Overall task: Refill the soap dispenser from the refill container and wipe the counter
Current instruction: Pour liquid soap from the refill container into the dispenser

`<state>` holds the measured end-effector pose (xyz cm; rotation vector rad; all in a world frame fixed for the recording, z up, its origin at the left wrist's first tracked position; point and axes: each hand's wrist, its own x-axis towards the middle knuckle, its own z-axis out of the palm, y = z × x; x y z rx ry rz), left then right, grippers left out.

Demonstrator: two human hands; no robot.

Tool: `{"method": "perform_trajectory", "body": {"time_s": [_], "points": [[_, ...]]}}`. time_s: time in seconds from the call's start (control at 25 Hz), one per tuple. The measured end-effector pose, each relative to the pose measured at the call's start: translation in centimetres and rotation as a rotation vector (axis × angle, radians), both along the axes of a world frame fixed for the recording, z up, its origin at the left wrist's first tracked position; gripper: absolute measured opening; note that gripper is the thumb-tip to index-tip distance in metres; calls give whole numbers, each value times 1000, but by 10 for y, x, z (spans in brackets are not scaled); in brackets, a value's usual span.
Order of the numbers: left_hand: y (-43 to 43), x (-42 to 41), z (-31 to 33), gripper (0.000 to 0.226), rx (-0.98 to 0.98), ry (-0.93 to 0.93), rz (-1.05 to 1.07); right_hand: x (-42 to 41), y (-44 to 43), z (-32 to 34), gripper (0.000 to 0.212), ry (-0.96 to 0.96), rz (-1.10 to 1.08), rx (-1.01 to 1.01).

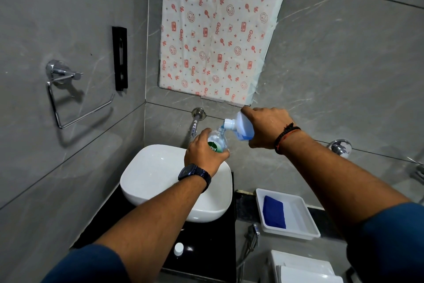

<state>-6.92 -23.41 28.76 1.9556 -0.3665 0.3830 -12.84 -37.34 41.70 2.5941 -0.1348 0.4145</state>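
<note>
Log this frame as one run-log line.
pour | left hand holds soap dispenser over basin | right hand tips refill container | blue liquid flowing

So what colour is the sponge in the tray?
Dark blue sponge, lying in the white tray; the head view shows it.

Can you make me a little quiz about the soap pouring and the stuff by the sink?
1. Which hand tips the refill container?
2. True or false: the blue cloth lies in the white tray.
3. Where is the small white cap? A) on the black counter B) in the sink C) on the container

Key
1. The right hand; the left hand holds the soap dispenser over the sink.
2. True.
3. A.
</note>
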Motion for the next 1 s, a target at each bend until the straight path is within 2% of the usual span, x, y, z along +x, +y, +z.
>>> {"method": "perform_trajectory", "body": {"time_s": [1.0], "points": [[3,1,3,68,0,-4,7,0,3,2,73,-9,5,-4]]}}
